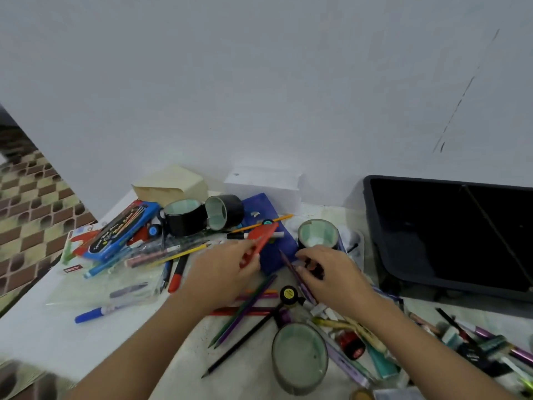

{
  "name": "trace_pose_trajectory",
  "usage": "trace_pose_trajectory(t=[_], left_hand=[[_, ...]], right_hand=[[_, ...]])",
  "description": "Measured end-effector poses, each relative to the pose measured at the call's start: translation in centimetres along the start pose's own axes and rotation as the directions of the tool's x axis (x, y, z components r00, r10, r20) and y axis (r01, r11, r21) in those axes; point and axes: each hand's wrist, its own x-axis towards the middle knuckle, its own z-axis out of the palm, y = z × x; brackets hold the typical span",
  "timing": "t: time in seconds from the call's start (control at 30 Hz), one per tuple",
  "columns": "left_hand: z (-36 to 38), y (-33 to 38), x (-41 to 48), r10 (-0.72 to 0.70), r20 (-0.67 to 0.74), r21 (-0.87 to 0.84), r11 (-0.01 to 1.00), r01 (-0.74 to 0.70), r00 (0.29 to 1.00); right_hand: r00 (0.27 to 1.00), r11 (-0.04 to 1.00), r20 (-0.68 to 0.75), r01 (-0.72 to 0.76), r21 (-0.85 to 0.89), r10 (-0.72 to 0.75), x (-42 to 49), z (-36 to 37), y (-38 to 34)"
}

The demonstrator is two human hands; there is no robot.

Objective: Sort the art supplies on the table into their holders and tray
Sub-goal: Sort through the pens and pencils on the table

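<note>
While left hand (227,269) grips red tool (261,241), poss. cutter, jutting fwd, right hand (331,275) pinches dark pencil (288,264) nr holder (317,235).

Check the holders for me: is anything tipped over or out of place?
Yes. One black holder at the back lies on its side, mouth facing left toward the upright holder beside it. The middle holder and the nearest holder stand upright. All four look empty, with loose pencils scattered over the table.

White wall (259,82), checkered floor (31,206)
</note>
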Motion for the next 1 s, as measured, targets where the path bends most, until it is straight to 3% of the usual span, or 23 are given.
trace_pose_trajectory(t=[0.13, 0.23, 0.4, 0.57, 0.7, 0.83, 0.93, 1.0], left_hand=[[-3.1, -2.8, 0.9, -0.102, 0.007, -0.218, 0.971, 0.101, 0.995], [-4.4, -6.2, 0.3, -0.211, -0.012, -0.348, 0.917, 0.194, 0.977], [-5.5, -10.0, -1.6, -0.422, 0.066, -0.664, 0.658, 0.355, 0.904], [-5.9, -14.4, -2.1, -0.437, 0.196, -0.689, 0.576, 0.441, 0.878], [-7.4, -17.8, -1.4, -0.425, 0.228, -0.676, 0.579, 0.457, 0.876], [-8.2, -20.1, -1.3, -0.463, 0.253, -0.717, 0.499, 0.486, 0.849], [-8.0, -20.3, -1.8, -0.469, 0.293, -0.741, 0.44, 0.508, 0.833], [-7.4, -20.3, -2.1, -0.462, 0.322, -0.753, 0.404, 0.519, 0.826]], right_hand=[[0.999, 0.986, 0.05, -0.002, 0.169, -0.006, 1.2, 0.5, -1.3], [0.996, 0.98, 0.088, -0.004, 0.197, -0.013, 1.9, 1.3, -2.5], [0.985, 0.99, 0.153, 0.061, 0.127, -0.08, 2.8, 3.0, -4.3], [0.997, 0.962, 0.038, -0.069, 0.263, 0.061, 5.1, 5.4, -7.5], [0.978, 0.988, 0.208, -0.02, 0.154, -0.013, 5.9, 7.7, -9.7], [0.879, 0.954, 0.413, 0.292, -0.072, -0.238, 4.4, 11.3, -10.9], [0.859, 0.908, 0.454, 0.363, -0.211, -0.238, 3.4, 13.3, -10.7], [0.88, 0.896, 0.401, 0.37, -0.244, -0.254, 3.2, 13.8, -10.1]])
